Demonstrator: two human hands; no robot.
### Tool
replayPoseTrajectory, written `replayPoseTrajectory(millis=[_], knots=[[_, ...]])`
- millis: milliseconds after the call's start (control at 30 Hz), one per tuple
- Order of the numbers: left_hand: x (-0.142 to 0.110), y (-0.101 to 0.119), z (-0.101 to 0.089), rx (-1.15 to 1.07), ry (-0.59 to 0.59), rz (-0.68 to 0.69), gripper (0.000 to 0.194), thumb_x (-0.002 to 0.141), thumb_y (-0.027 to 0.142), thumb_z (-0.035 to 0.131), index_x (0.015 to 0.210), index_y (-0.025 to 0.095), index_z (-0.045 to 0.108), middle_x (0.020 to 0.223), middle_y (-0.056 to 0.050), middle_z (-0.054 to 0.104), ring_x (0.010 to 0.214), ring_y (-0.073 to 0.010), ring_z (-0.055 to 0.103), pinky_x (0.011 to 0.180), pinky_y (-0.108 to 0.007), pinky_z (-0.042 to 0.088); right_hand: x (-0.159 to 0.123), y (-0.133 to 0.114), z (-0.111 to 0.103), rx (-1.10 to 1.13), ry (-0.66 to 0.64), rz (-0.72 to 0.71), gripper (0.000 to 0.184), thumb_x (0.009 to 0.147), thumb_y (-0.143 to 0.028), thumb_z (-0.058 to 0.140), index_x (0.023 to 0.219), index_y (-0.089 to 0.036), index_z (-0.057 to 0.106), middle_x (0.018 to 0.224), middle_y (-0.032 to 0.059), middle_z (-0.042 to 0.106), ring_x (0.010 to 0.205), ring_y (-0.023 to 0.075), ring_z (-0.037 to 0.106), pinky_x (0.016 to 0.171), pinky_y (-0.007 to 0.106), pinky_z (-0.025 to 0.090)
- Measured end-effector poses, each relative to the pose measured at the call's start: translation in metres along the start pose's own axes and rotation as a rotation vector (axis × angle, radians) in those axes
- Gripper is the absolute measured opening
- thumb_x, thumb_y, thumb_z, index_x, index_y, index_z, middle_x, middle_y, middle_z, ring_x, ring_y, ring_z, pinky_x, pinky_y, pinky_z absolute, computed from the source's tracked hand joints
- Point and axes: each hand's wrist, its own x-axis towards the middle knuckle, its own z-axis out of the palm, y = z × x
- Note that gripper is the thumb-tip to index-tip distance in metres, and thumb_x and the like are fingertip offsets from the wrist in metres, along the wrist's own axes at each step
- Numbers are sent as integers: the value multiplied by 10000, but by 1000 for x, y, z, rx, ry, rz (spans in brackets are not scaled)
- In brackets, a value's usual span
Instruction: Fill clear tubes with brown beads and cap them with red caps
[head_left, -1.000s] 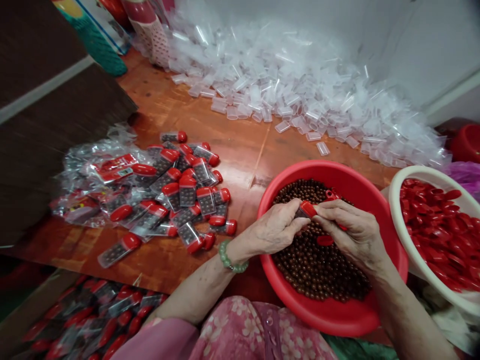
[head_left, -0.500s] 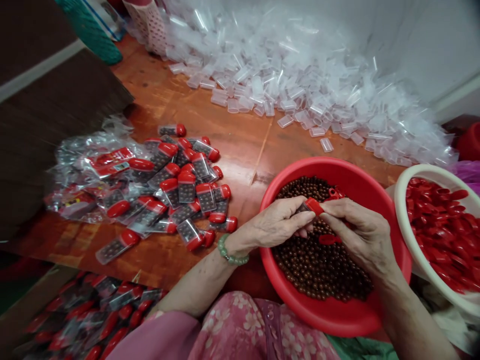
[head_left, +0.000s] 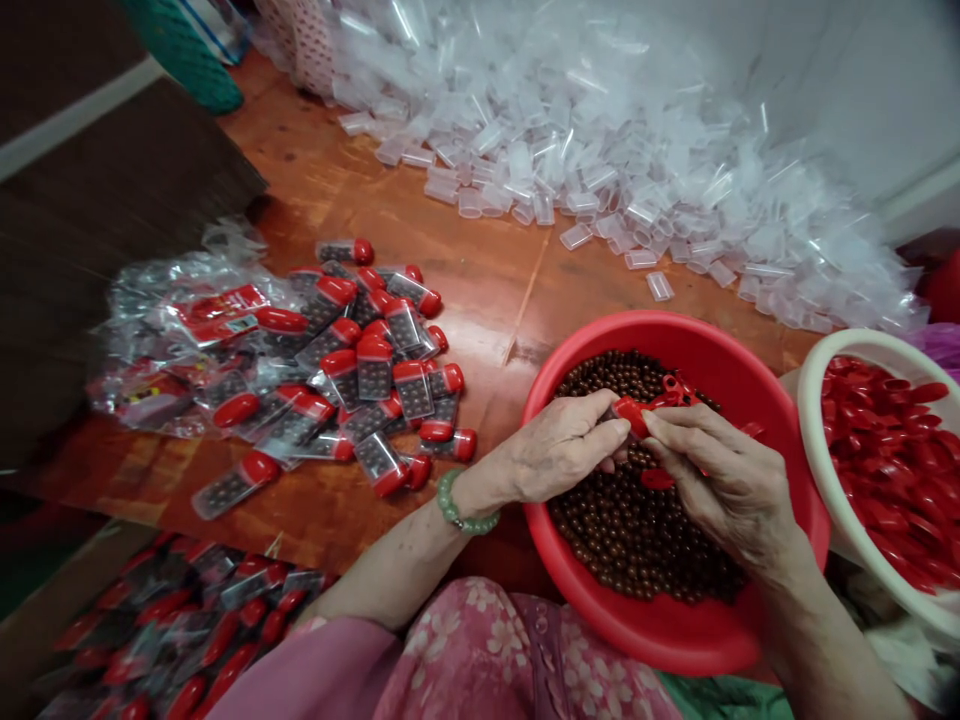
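Over a red basin (head_left: 592,620) full of small brown beads (head_left: 630,535), both my hands pinch one small bead-filled tube. My left hand (head_left: 559,452) grips the tube's body, mostly hidden in its fingers. My right hand (head_left: 716,475) presses the tube's red cap (head_left: 631,413) with thumb and fingertips. More red caps lie loose on the beads near my fingers. A green bead bracelet (head_left: 459,508) circles my left wrist.
A heap of filled red-capped tubes (head_left: 360,385) lies on the orange floor at left, some in clear bags. Empty clear tubes (head_left: 600,170) pile up at the back. A white bowl (head_left: 814,455) of red caps stands at right. A box of packed tubes (head_left: 172,630) sits lower left.
Both hands stayed together over the basin on the same tube. The right fingers shifted slightly on the red cap. The view drifted a little.
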Motion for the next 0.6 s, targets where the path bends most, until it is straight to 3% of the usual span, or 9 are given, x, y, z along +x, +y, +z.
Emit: replayPoseTrajectory(millis=[167, 300, 467, 600], knots=[[-2, 2, -3, 113, -18, 86, 285, 920, 425, 544, 986, 148, 567, 910, -41, 597, 827, -159, 546, 764, -303, 465, 1, 1, -4, -24, -68, -30, 329, 875, -12, 651, 1152, -189, 671, 1056, 90, 718, 931, 157, 701, 844, 272, 600], [-2, 4, 3, 195, 93, 11, 415, 967, 560, 462, 845, 170, 537, 775, 0, 552, 723, -133, 493, 682, -280, 402, 0, 3, -3, 54, -95, -20, 325, 879, -23, 642, 1141, -211, 678, 1058, 82, 716, 925, 159, 708, 809, 266, 607], [-4, 4, 12, 283, 206, 33, 379, 1013, 471, 421, 751, 197, 441, 666, 40, 452, 629, -109, 407, 620, -272, 317, -3, 0, 2, 64, -62, -35, 433, 867, -11, 633, 1229, -246, 657, 1091, 98, 722, 931, 183, 715, 776, 300, 617], [-7, 2, 14, 297, 233, 105, 324, 1010, 406, 421, 766, 196, 457, 670, 36, 438, 625, -111, 406, 623, -270, 325, -2, -3, 4, 96, -47, -53, 476, 872, 6, 606, 1260, -269, 642, 1068, 91, 722, 926, 184, 711, 755, 306, 613]])
